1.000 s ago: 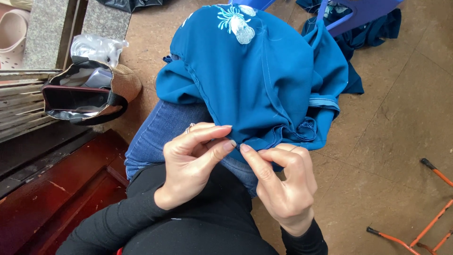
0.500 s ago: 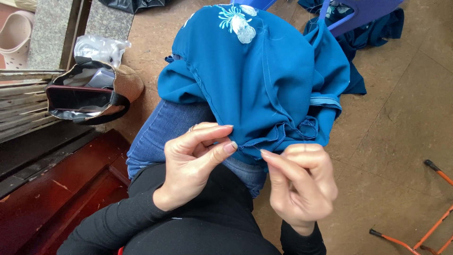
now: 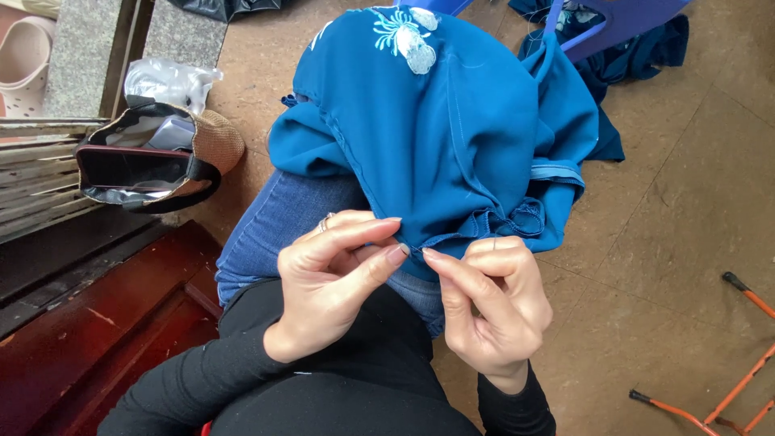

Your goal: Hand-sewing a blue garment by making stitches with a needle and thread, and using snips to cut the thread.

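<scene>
A blue garment (image 3: 452, 129) with white embroidery near its top lies draped over my knees, which are in blue jeans (image 3: 274, 234). My left hand (image 3: 335, 278), with a ring on one finger, pinches the garment's lower gathered edge between thumb and forefinger. My right hand (image 3: 492, 303) pinches the same edge just to the right, its fingers curled. The fingertips of the two hands almost touch at the hem. I cannot tell whether a needle or thread is held.
An open handbag (image 3: 145, 161) and a clear plastic bag (image 3: 165, 81) sit on the brown floor at left, beside a dark red wooden step (image 3: 105, 323). More blue cloth (image 3: 622, 64) lies at the top right under a blue chair. Orange metal legs (image 3: 726, 387) stand at the bottom right.
My right hand has moved up and left along the hem, closing the gap to my left hand. The left hand has stayed in place on the fabric.
</scene>
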